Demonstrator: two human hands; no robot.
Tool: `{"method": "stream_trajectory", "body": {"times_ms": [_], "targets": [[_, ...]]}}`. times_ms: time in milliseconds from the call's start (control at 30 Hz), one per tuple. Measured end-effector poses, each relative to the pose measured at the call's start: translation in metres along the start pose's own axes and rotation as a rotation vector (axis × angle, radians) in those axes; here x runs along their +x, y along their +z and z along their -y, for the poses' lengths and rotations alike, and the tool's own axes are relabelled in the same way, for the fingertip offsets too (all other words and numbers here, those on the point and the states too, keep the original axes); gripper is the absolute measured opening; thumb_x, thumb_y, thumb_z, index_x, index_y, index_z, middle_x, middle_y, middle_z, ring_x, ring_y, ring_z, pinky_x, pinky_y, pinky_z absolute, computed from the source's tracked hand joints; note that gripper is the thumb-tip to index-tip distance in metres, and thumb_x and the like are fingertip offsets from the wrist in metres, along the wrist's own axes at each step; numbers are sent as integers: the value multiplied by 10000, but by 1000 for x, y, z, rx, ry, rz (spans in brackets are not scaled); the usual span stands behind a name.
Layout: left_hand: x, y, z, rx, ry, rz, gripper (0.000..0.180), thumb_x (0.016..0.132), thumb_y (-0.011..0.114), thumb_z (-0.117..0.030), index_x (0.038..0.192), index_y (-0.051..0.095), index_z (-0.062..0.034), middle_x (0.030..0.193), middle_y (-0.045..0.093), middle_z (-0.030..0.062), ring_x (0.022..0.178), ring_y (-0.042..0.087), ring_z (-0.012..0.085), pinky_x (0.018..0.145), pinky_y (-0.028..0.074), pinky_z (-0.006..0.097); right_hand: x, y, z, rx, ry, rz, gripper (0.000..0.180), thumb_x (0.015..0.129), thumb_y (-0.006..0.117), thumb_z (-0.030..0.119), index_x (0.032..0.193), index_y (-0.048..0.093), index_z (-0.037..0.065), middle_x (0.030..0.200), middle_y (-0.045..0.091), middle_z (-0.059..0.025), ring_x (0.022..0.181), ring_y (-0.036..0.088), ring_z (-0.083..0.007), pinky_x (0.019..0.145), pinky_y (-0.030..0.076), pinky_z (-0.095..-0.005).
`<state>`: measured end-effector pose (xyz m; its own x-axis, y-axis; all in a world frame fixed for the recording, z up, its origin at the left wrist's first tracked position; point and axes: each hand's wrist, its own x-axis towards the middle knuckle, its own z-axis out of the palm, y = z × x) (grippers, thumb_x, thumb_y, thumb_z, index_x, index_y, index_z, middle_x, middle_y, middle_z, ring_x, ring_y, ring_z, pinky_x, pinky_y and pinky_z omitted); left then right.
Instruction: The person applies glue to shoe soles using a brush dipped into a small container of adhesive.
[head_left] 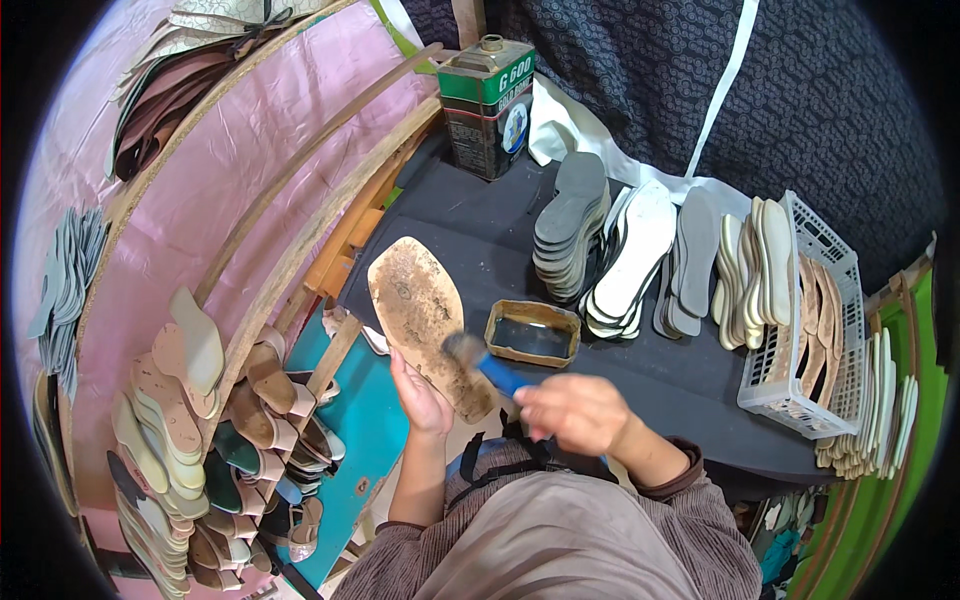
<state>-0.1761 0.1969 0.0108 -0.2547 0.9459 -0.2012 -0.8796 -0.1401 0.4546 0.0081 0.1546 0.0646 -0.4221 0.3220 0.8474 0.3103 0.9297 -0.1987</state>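
My left hand [424, 396] grips the near left edge of a tan sole-shaped board [413, 300], blotched with dark brown stains and tilted over the table's front left part. In my right hand [575, 412] is a brush [503, 375] with a blue handle. Its blurred head meets the board's right edge near the lower half; whether the bristles touch cannot be told. Just right of the board stands a shallow rectangular tray [572, 348] with brown, crusted walls and dark, shiny contents.
On the dark table [660, 385] stand stacked grey insoles [575, 210], white insoles [640, 240] and cream soles [768, 255]. A white plastic basket [765, 400] holds tan soles at right. A green and black can [487, 105] stands behind. Shoes and soles [165, 410] crowd racks at left.
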Motion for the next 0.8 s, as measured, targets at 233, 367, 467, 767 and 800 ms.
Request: {"method": "stream_trajectory", "body": {"times_ms": [233,367,467,767,800], "targets": [[-2,1,-3,115,88,57,544,954,247,-447,1323,333,-57,1199,522,138,982,581,268,817,498,429,1,1,-3,6,20,-45,239,650,711,10,853,596,-43,939,628,-152,674,622,-226,558,533,-312],[3,-15,-9,323,48,198,549,955,249,-444,1336,322,-55,1223,508,134,1009,569,265,846,482,423,5,5,9,56,-36,51,212,701,709,47,867,612,-43,897,645,-161,659,625,-242,549,530,-313],[3,-15,-12,307,-5,399,561,954,254,-446,1341,313,-44,1237,499,135,1026,562,261,870,467,409,1,2,1,49,19,5,204,680,706,31,846,607,-35,910,642,-161,686,633,-246,578,539,-313],[3,-14,-8,332,7,299,545,945,255,-465,1276,363,-45,1098,567,164,882,611,274,704,532,433,-1,5,8,151,66,20,201,686,718,24,840,604,-35,913,648,-158,691,636,-247,561,532,-309],[4,-13,-6,274,30,218,545,945,254,-465,1273,366,-45,1085,572,166,879,612,275,699,534,435,1,4,7,95,69,-33,208,674,703,27,828,586,-50,914,630,-154,699,637,-249,587,538,-309]]}}
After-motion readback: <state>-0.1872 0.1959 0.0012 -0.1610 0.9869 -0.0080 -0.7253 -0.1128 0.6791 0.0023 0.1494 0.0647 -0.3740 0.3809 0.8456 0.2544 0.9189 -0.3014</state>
